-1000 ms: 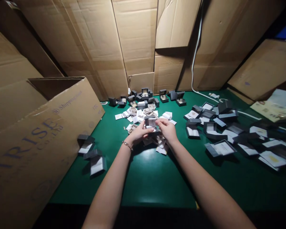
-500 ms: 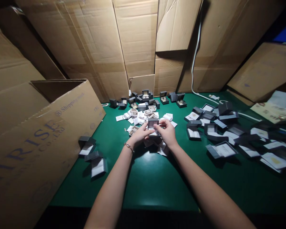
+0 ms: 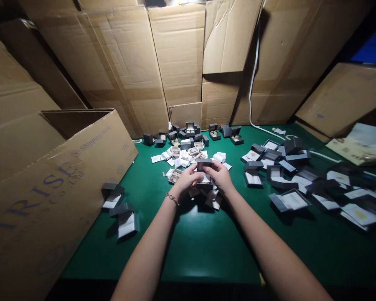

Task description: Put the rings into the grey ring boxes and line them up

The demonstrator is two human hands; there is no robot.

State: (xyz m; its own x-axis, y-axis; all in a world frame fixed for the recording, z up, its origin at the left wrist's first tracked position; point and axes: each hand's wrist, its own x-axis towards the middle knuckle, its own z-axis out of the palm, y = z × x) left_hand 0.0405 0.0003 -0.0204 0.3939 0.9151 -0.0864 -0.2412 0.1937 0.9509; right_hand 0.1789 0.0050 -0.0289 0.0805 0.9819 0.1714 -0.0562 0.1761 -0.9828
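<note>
A small dark grey jewellery box (image 3: 204, 170) with its lid up is held between both hands above the green table (image 3: 200, 242). My left hand (image 3: 186, 180), with a bracelet on the wrist, grips the box's left side with curled fingers. My right hand (image 3: 220, 176) closes on its right side, fingers over the top edge. A white insert shows inside the box. Under the hands lies a heap of white and beige inserts (image 3: 181, 155).
A large open cardboard carton (image 3: 50, 184) lies on its side at the left. Open grey boxes (image 3: 120, 209) sit beside it, several more spread across the right (image 3: 288, 175), and small ones line the back (image 3: 188, 130). Cardboard sheets wall the back; a white cable (image 3: 253, 83) hangs down.
Both hands have drawn the box slightly nearer and closed more tightly round it; its lid now stands more upright. The view has tipped a little upward.
</note>
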